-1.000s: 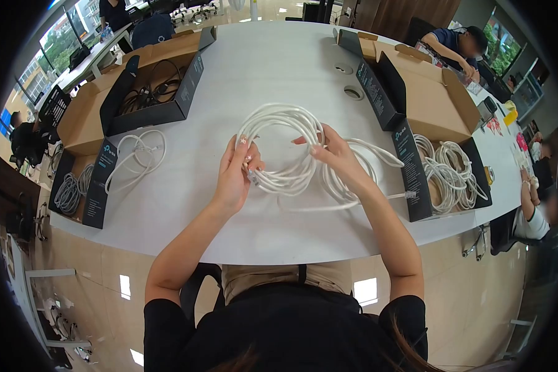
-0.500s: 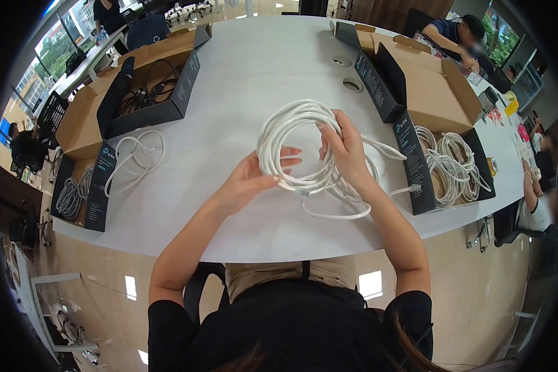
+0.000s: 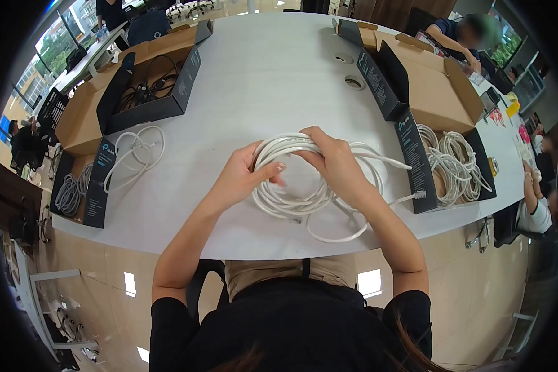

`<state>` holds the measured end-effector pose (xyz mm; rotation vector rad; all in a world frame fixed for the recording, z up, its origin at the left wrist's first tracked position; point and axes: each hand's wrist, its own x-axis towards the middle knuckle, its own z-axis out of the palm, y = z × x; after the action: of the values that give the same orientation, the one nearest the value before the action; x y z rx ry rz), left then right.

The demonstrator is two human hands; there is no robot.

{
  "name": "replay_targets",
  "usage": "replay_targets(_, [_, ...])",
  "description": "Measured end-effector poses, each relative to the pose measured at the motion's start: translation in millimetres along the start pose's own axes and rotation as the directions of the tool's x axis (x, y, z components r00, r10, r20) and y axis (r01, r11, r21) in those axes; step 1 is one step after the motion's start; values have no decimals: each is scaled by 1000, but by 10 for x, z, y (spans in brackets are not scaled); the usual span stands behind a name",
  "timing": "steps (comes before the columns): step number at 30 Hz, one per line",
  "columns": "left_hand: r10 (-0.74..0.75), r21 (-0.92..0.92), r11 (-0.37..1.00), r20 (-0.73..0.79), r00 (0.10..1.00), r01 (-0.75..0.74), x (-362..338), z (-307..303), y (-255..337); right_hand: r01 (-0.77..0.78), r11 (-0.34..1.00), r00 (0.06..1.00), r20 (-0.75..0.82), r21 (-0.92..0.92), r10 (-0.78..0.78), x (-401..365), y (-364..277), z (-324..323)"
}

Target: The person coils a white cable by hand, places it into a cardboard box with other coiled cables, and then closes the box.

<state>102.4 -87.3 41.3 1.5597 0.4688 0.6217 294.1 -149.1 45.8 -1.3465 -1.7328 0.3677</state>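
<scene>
A white network cable (image 3: 291,201) is gathered into a round coil near the front of the table. My left hand (image 3: 242,177) grips the coil's upper left side, its thumb across the strands. At the top right of the coil, my right hand (image 3: 338,164) is closed around the loops. Loose loops of the cable trail to the right under my right wrist, and one clear plug (image 3: 420,194) lies by the right box. Another plug (image 3: 296,220) shows at the coil's lower edge.
An open black box (image 3: 437,180) with white cable coils stands right, another box (image 3: 378,87) behind it. On the left are a box with grey cable (image 3: 73,192), a box with black cables (image 3: 152,87) and a loose white cable (image 3: 139,152). A person (image 3: 456,40) sits far right.
The coil has come down toward me and tipped flatter. My left hand has moved up its left side, and my right hand has shifted down with it.
</scene>
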Motion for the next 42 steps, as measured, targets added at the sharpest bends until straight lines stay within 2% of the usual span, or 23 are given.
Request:
replay_targets(2, [-9, -52, 999, -78, 997, 5, 15, 29, -33, 23, 998, 999, -35, 56, -21, 9, 39, 16])
replay_targets(4, [4, -78, 997, -191, 982, -19, 40, 29, -86, -99, 965, 995, 30, 243, 94, 49, -4, -40])
replay_targets(8, [26, -128, 988, -432, 901, -90, 48, 5, -115, -277, 763, 961, 157, 584, 229, 65, 100, -47])
replay_targets(11, [57, -141, 976, -577, 815, -168, 87, -36, -77, -427, 649, 901, 359, 630, 244, 56, 177, -32])
replay_targets(14, [32, -198, 958, -648, 761, -209, 88, -48, -86, -404, 769, 898, 376, 495, 230, 33, 211, 63])
replay_targets(17, [30, -225, 944, -669, 742, -240, 88, -11, -93, -384, 543, 922, 279, 747, 267, 35, 44, 111])
replay_targets(23, [19, -299, 904, -687, 726, -307, 39, 41, -110, -387, 421, 916, 396, 821, 69, 43, 192, 118])
replay_targets(25, [21, -306, 895, -699, 715, -326, 45, 65, -192, -193, 554, 976, 219, 810, 20, 24, 154, 218])
replay_targets(26, [10, -329, 886, -691, 723, -326, 51, 85, -206, -93, 613, 992, 129, 784, -15, 11, 123, 264])
replay_targets(29, [18, -387, 857, -637, 770, -340, 72, 166, -280, -105, 714, 991, 17, 693, 129, -33, 43, 316])
replay_targets(32, [114, -383, 851, -531, 839, -359, 90, 284, -381, -122, 589, 971, -28, 799, 239, -12, 86, 265])
replay_targets(34, [166, -328, 882, -454, 875, -338, 102, 405, -396, -159, 578, 932, -72, 801, 356, -3, 171, 200])
replay_targets(36, [196, -159, 959, -220, 956, -234, 82, 322, -421, -185, 592, 863, -159, 784, 480, 58, 200, 126])
replay_targets(37, [188, -60, 979, -101, 977, -194, 67, 277, -427, -200, 628, 876, -150, 752, 458, 94, 204, 55])
replay_targets(39, [107, -107, 988, -29, 994, -110, 76, 240, -385, -231, 696, 901, -121, 680, 417, 122, 231, -89])
replay_targets(40, [70, -129, 989, 7, 998, -69, 95, 220, -343, -238, 684, 902, -104, 689, 418, 127, 235, -110])
replay_targets(42, [102, -491, 870, 91, 991, -45, 93, 84, -186, -334, 726, 924, 55, 601, 379, 119, 171, -190])
